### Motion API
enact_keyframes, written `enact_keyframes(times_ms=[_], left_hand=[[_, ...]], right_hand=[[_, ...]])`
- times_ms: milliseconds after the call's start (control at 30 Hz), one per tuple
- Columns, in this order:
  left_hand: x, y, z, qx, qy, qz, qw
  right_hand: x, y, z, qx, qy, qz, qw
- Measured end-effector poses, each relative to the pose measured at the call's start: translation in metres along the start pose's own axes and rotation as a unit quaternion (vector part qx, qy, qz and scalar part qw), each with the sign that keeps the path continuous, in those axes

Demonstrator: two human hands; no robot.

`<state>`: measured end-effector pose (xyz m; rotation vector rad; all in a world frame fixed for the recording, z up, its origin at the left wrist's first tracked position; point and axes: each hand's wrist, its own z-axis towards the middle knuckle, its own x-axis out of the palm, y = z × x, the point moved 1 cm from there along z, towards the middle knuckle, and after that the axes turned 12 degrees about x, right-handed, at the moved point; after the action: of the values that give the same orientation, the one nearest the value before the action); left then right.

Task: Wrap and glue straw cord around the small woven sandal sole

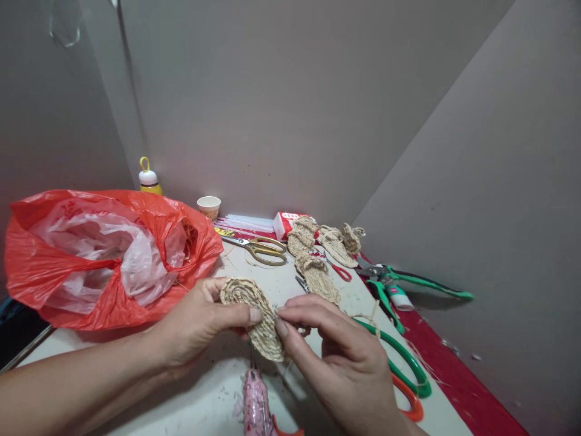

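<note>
My left hand (200, 324) grips a small woven straw sole (252, 315), oval and tan, with the thumb pressed on its top face. My right hand (338, 357) pinches the sole's right edge between thumb and forefinger, where a thin straw strand (370, 318) trails off to the right. Both hands hover just above a white table (206, 402). A pink glue gun (256, 406) lies directly under the sole, pointing up at it.
A red plastic bag (104, 254) bulges at the left. Behind it stand a yellow bottle (149, 177) and a paper cup (209, 207). Gold scissors (261, 248), several small straw sandals (318, 251), green pruners (408, 281) and green-orange scissors (408, 375) lie around. Grey walls close in behind and right.
</note>
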<state>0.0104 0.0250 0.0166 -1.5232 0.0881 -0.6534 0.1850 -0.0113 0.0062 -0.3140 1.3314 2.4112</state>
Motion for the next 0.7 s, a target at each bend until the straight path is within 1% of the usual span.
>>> enact_keyframes(times_ms=[133,300,500,600,700], left_hand=[[-0.0011,0.0018,-0.0005,-0.001,0.009,-0.025,1.000],[-0.0006,0.0013,0.0003,0.012,0.025,-0.047,0.999],[0.0020,0.0005,-0.0020,0.005,0.012,-0.045,0.999],[0.0036,0.0007,-0.0041,-0.001,0.009,-0.045,0.999],[0.0039,0.0015,-0.0052,-0.005,0.003,-0.045,0.999]], right_hand=[[-0.0035,0.0037,0.0006,-0.058,-0.003,-0.028,0.998],[-0.0055,0.0042,0.0033,-0.089,-0.002,-0.034,0.995],[-0.0059,0.0045,0.0008,-0.137,-0.003,-0.073,0.988],[-0.0041,0.0043,-0.0029,-0.139,-0.004,-0.071,0.988],[-0.0014,0.0040,-0.0061,-0.114,-0.001,-0.050,0.992]])
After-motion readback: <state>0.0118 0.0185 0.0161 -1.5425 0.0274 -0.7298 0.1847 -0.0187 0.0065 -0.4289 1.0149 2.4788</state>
